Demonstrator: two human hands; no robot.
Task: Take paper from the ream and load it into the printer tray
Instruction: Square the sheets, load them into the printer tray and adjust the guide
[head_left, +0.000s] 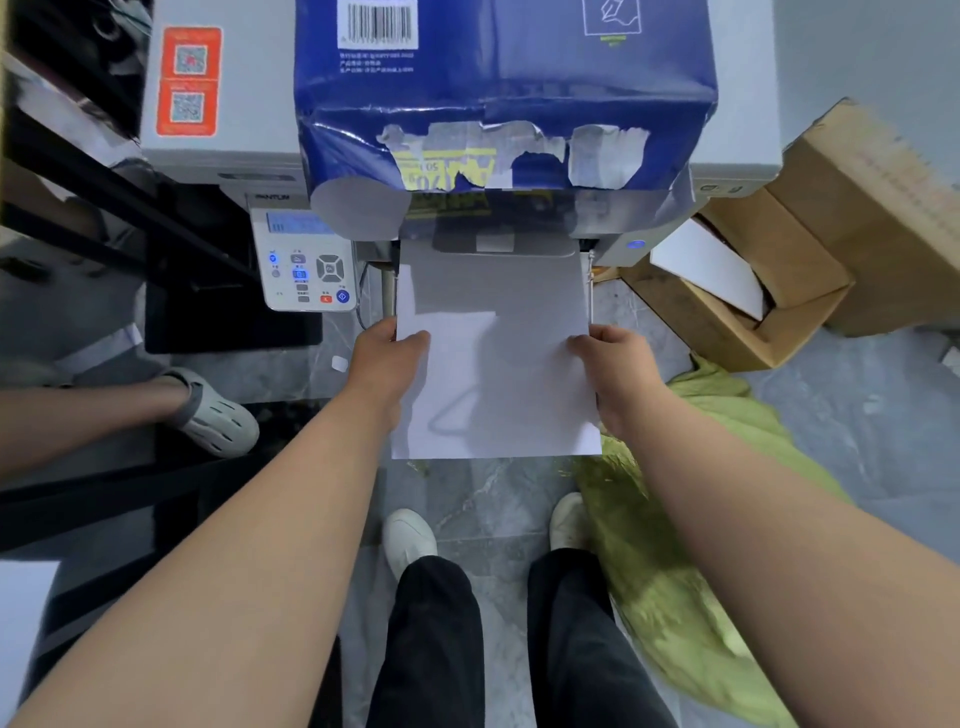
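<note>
A stack of white paper (493, 364) is held flat in front of the grey printer (218, 150), its far edge at the printer's front opening (504, 244). My left hand (387, 358) grips the stack's left edge, thumb on top. My right hand (613, 364) grips the right edge the same way. The blue paper ream (498, 88), its wrapper torn open at the near end, lies on top of the printer. The tray itself is hidden under the paper.
The printer's control panel (306, 265) is left of the paper. An open cardboard box (769, 275) with white sheets stands on the right. A green cloth (675, 545) lies on the floor. Another person's foot in a grey clog (218, 410) is at left. My own feet (410, 540) are below.
</note>
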